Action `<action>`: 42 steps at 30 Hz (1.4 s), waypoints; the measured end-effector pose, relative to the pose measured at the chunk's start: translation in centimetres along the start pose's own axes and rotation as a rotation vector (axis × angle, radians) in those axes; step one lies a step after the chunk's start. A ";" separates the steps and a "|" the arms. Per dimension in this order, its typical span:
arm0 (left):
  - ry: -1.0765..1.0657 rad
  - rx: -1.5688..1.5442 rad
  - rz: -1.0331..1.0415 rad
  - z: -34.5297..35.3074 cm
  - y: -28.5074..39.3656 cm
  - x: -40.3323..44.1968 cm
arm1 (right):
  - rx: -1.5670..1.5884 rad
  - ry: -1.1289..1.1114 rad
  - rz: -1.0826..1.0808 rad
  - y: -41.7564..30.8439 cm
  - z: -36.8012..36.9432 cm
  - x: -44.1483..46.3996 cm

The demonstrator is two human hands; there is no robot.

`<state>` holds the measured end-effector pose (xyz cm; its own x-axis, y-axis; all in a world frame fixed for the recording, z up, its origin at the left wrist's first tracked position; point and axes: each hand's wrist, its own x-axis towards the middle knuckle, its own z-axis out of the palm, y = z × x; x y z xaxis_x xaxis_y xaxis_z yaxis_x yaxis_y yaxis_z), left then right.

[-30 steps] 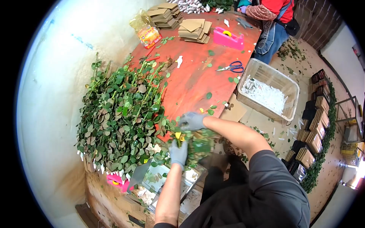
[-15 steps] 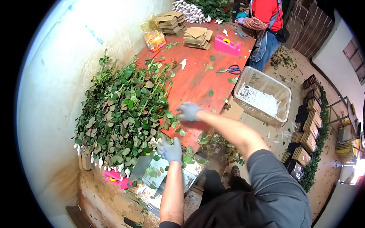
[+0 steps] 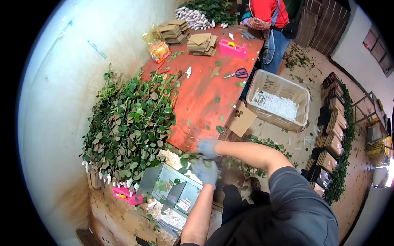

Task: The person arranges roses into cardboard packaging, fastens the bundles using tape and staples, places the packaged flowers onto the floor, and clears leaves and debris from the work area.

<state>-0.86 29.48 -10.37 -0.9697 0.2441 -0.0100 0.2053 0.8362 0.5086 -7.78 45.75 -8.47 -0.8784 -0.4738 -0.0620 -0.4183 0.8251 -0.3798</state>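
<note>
My right hand [image 3: 208,148], in a grey glove, is at the near edge of the red table [image 3: 197,102], its fingers curled down against some loose green leaves [image 3: 188,157]. Just below it, my left hand [image 3: 205,172], gloved alike, is closed over the same leaves. The two hands nearly touch, and their fingertips are partly hidden. Below and left of them sits a grey metal box [image 3: 166,180] with open compartments and a few leaves in it. A large heap of leafy rose stems [image 3: 127,127] lies left of the hands, with white-wrapped ends towards me.
Scissors [image 3: 237,74], a pink tape dispenser [image 3: 233,48] and cardboard stacks [image 3: 202,44] lie farther up the table. A plastic crate [image 3: 279,98] with white pieces stands right. Another person [image 3: 273,24] stands at the far end. A second pink dispenser [image 3: 127,196] sits lower left.
My right hand has moved down to the table's near edge, and my left hand has moved right to meet it. Leaves over the grey box and table corner are now gathered between the hands.
</note>
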 end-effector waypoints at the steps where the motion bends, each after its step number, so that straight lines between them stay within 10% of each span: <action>1: -0.073 -0.068 0.082 0.3 0.9 -1.5 | -0.018 -0.100 0.008 0.1 -0.9 -2.4; 6: -0.381 -0.430 0.173 -2.1 4.7 -4.4 | -0.086 -0.421 0.316 -0.5 -6.0 -13.9; 12: -0.013 -0.342 0.181 -2.7 1.5 10.4 | 0.067 0.319 0.563 -4.2 -3.4 -23.1; 16: -0.041 0.045 0.367 -2.4 -0.1 19.6 | 1.188 0.664 0.777 -7.1 -2.1 -26.2; 18: -0.085 0.152 0.415 -1.4 -0.1 21.3 | 1.778 0.884 0.519 -8.4 -1.5 -27.6; 24: -0.198 -0.014 0.389 1.8 1.3 16.7 | 2.212 1.094 0.387 -8.6 -2.8 -28.9; 42: -0.740 -1.118 -0.103 -5.8 16.8 -9.7 | 1.401 0.920 0.213 -12.8 -6.1 -30.0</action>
<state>11.25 38.31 3.30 -0.6026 0.7074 -0.3694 -0.4254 0.1070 0.8987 22.46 51.31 3.86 -0.9331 0.3418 0.1115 -0.2148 -0.2812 -0.9353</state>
